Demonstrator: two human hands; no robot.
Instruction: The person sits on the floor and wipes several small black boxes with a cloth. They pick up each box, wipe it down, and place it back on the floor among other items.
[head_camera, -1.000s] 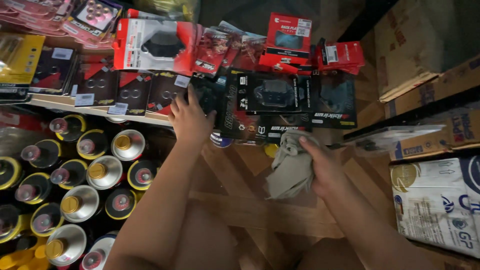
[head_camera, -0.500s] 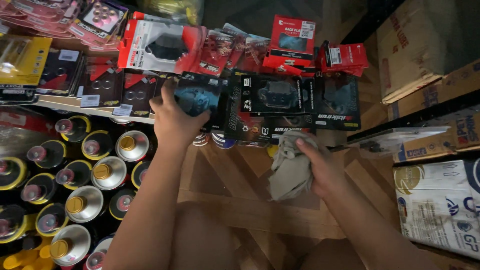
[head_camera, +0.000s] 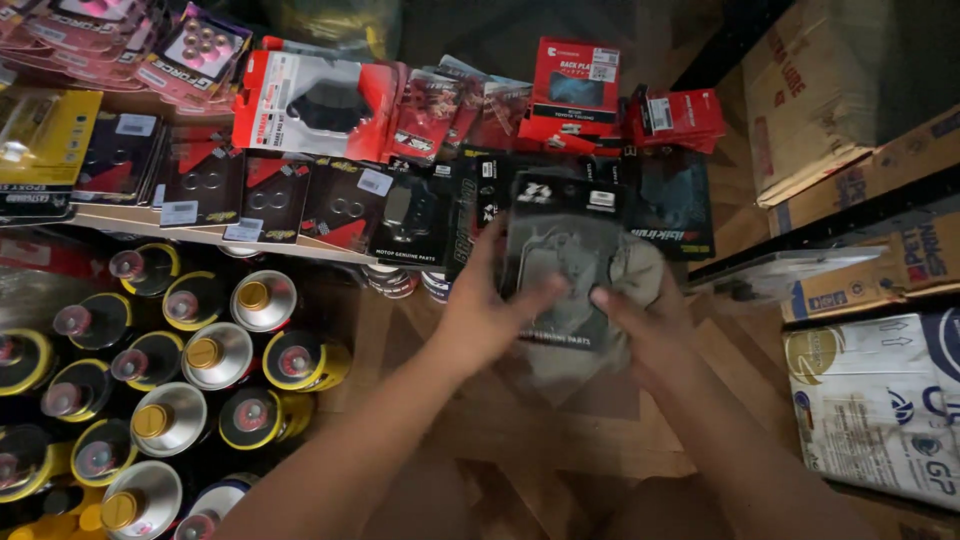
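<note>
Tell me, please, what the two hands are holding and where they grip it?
Left hand grips the black blister pack by its left edge; right hand holds its right side along with a grey cloth.

glossy plastic packet (head_camera: 560, 255), soft grey cloth (head_camera: 640, 270)

Dark blister-packed part (head_camera: 560, 255): flat rectangular card with a clear front over a dark, pad-shaped piece, held upright and facing up toward the camera, above the wooden floor, in front of the shelf edge. Grey cloth (head_camera: 640, 275): crumpled, bunched behind and below the pack's right edge, touching it.
</note>
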